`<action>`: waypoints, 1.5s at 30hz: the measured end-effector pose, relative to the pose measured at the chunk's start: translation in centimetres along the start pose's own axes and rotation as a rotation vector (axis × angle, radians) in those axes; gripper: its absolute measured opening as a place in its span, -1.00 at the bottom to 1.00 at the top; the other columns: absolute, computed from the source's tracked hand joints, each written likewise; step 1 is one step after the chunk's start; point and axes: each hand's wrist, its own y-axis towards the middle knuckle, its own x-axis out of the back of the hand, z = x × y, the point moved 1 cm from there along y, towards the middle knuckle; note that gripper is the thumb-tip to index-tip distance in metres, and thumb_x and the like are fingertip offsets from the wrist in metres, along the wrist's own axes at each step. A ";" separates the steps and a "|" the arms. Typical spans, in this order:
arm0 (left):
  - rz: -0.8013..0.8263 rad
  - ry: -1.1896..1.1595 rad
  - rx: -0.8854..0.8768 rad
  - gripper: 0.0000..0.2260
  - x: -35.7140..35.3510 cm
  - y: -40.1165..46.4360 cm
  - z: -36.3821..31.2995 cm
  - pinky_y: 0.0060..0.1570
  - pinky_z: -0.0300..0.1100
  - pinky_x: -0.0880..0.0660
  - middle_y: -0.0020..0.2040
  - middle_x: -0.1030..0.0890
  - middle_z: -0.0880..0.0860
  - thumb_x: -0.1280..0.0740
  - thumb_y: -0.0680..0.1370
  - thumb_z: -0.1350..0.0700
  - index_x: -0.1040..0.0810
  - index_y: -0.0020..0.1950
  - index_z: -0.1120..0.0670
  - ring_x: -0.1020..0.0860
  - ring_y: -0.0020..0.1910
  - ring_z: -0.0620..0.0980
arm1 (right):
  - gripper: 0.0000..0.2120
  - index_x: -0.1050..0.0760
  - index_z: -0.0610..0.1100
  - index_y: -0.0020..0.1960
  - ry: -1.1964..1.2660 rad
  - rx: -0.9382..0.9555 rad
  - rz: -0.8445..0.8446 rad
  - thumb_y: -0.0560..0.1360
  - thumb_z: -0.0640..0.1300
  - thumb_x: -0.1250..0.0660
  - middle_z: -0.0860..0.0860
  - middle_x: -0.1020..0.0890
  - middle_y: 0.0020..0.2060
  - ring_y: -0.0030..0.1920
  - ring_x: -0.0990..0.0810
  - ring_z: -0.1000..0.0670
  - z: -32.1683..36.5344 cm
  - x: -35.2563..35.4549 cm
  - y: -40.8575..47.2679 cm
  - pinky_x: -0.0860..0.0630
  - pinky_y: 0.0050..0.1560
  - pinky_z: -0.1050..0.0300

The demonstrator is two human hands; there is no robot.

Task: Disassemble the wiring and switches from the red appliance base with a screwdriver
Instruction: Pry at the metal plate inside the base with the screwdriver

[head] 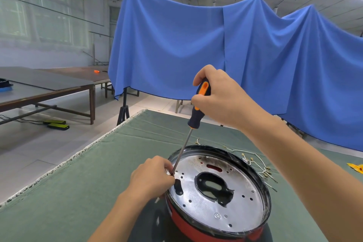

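The red appliance base [188,226] stands on the green table cover, its shiny metal plate [231,208] with holes and a dark central cut-out facing up. My right hand [222,100] grips the black-and-orange handle of a screwdriver [196,118]. Its long shaft slants down to the plate's left rim. There my left hand [153,179] pinches around the tip; what lies under the fingers is hidden. A bundle of removed wires [261,167] with metal terminals lies on the cover just behind the base.
The green cover [94,192] has a frayed left edge over a tiled floor. A yellow scrap [356,168] lies at the right. Blue cloth [196,45] hangs behind the table. Long tables [49,88] and a black stand [123,112] are at the left.
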 end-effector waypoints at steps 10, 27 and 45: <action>-0.084 0.016 0.049 -0.81 -0.7 0.4 -0.3 -0.15 -0.11 -0.58 -0.29 -0.62 -0.06 -0.24 0.37 0.18 -0.59 -0.19 -0.06 -0.63 -0.26 0.06 | -0.96 -0.46 -0.02 -0.16 0.005 -0.014 -0.479 0.41 -0.08 -0.25 0.07 -0.52 -0.30 -0.25 -0.47 -0.03 -2.1 0.6 -0.4 -0.32 -0.24 0.08; -0.146 -0.031 -0.032 -0.85 -0.7 0.0 0.0 -0.21 -0.16 -0.39 -0.18 -0.54 -0.09 -0.31 0.49 -0.17 -0.53 -0.10 -0.12 -0.53 -0.10 0.00 | -0.95 -0.51 -0.01 -0.28 0.426 -0.198 -0.742 0.34 -0.12 -0.30 0.14 -0.50 -0.47 -0.36 -0.51 -0.16 -9.9 0.7 -3.1 -0.52 -0.32 -0.13; -0.570 -0.558 0.012 -0.63 -0.1 1.0 1.2 -0.28 0.06 -0.43 -0.43 -0.46 0.06 -0.07 0.59 0.06 -0.35 -0.39 0.13 -0.45 -0.38 0.15 | -0.86 -0.41 -0.10 -0.18 1.011 -0.735 -0.667 0.52 -0.18 -0.33 -0.09 -0.57 -0.35 -0.67 -0.48 0.07 -15.4 -4.7 -5.4 -0.34 -0.67 0.34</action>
